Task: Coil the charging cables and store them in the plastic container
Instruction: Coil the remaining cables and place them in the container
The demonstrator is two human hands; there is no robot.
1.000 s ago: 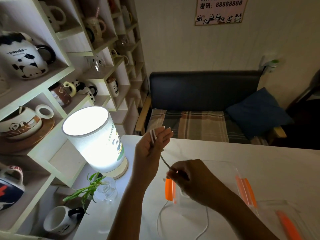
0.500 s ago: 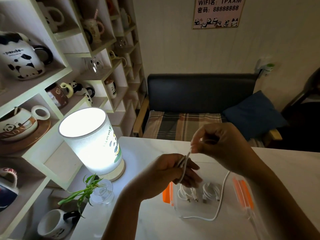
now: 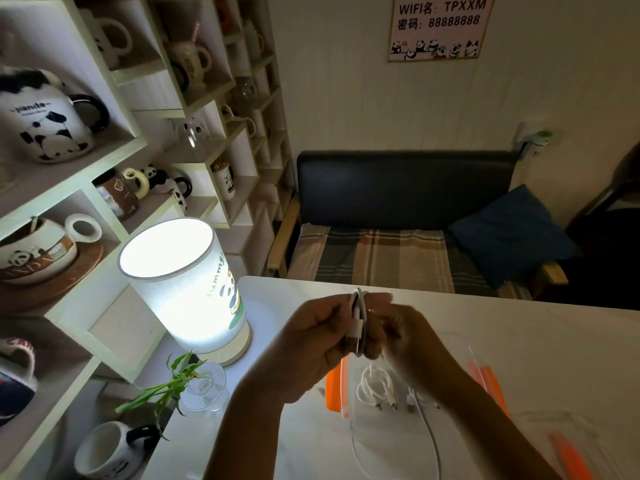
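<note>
My left hand point(image 3: 317, 341) grips a folded bundle of white charging cable point(image 3: 358, 322) above the table. My right hand point(image 3: 403, 336) is closed on the same cable just to the right, touching the bundle. A loose tail of that cable point(image 3: 431, 441) hangs down in a loop to the table. Below my hands sits the clear plastic container point(image 3: 349, 415) with orange clips point(image 3: 334, 386). Inside it lies a coiled white cable point(image 3: 372, 388) with plugs beside it.
A lit cylindrical lamp point(image 3: 187, 282) stands on the table's left corner, with a glass vase of green sprigs point(image 3: 204, 389) in front of it. Shelves of panda mugs point(image 3: 45, 123) fill the left. A clear lid with an orange strip point(image 3: 568, 452) lies at right. A bench sofa point(image 3: 398, 209) is behind.
My right hand came down from above and joined my left hand at the cable bundle. The bundle rose slightly and the loose loop shortened.
</note>
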